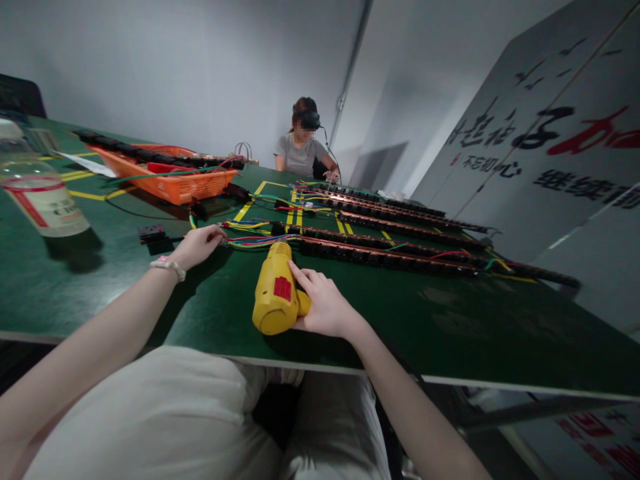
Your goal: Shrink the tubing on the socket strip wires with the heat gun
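Note:
My right hand (327, 305) is wrapped round the handle of a yellow heat gun (270, 290), its round rear toward me and its nozzle pointing away toward the wires. My left hand (196, 245) is closed in a pinch at the left ends of several coloured wires (257, 241). These wires run into a long black strip with copper-coloured lengths (390, 259) lying across the table. The exact wire tips between my fingers are too small to make out. A black connector (153, 235) lies just left of my left hand.
More black strips (400, 230) lie behind on the green table (450, 333), which has yellow tape lines. An orange basket (185, 187) with a strip across it stands back left. A clear bottle (43, 193) stands at far left. Another person (300, 150) sits across the table.

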